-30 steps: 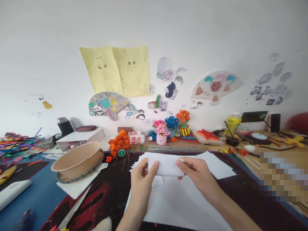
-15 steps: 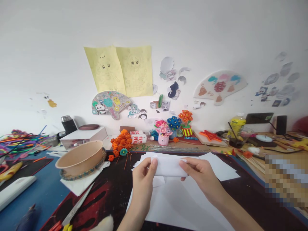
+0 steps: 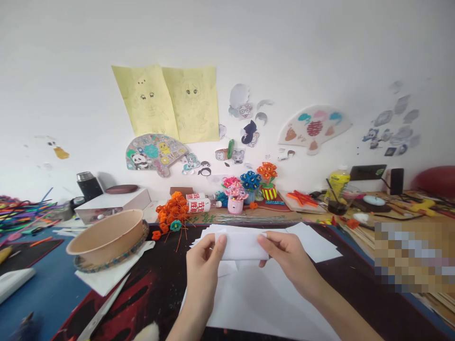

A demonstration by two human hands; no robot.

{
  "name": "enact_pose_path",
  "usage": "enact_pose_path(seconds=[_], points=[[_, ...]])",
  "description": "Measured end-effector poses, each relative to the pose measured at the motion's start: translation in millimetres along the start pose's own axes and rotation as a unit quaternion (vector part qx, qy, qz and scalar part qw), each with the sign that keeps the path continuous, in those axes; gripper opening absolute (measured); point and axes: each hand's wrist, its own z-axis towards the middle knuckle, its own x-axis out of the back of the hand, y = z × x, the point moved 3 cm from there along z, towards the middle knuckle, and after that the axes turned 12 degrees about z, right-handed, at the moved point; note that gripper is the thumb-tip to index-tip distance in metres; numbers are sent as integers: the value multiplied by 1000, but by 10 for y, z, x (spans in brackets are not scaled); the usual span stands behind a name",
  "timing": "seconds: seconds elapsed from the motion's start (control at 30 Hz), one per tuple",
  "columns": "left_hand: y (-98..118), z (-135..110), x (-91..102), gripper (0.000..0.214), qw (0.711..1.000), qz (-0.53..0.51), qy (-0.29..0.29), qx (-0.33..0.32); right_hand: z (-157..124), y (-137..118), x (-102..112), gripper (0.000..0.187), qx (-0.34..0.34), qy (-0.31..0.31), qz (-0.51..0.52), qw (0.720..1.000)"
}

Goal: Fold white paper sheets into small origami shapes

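Note:
A small white folded piece of paper point(image 3: 241, 246) is held level between my two hands, above the table. My left hand point(image 3: 206, 255) pinches its left end, thumb on the near face and fingers behind. At the right end, my right hand point(image 3: 280, 251) grips it the same way, with a fingertip showing below the edge. Beneath my hands lies a large white sheet point(image 3: 263, 303) on a dark mat. More white sheets point(image 3: 314, 244) are fanned out behind and to the right.
To the left are a round tan bowl point(image 3: 106, 237), scissors point(image 3: 104, 308) and a white box point(image 3: 113, 206). Orange pipe-cleaner flowers point(image 3: 172, 210), a pink flower pot point(image 3: 236, 204) and a yellow-labelled bottle point(image 3: 337, 184) stand along the back. A dark red object point(image 3: 435, 184) is at far right.
The view has turned slightly right, so the scene sits further left. Both hands keep the same hold on the folded paper.

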Motion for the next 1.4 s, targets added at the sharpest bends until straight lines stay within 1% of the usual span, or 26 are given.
enact_pose_path(seconds=[0.17, 0.37, 0.67, 1.03, 1.2, 1.4], points=[[30, -8, -1, 33, 1000, -3, 12, -5, -7, -8, 2, 53, 4, -1, -7, 1000], [50, -14, -6, 40, 1000, -4, 20, -2, -11, 29, 15, 53, -4, 1, 2, 1000], [29, -17, -10, 36, 1000, -17, 13, 3, -14, -11, -2, 52, -3, 0, 5, 1000], [18, -11, -4, 38, 1000, -1, 18, -8, -12, 4, 5, 50, 0, 8, 0, 1000], [-71, 12, 9, 42, 998, 52, 31, -12, 18, 87, 37, 46, -1, 9, -7, 1000], [-268, 115, 8, 38, 981, 192, 11, -34, 109, 320, 144, 48, -26, -1, -66, 997]])
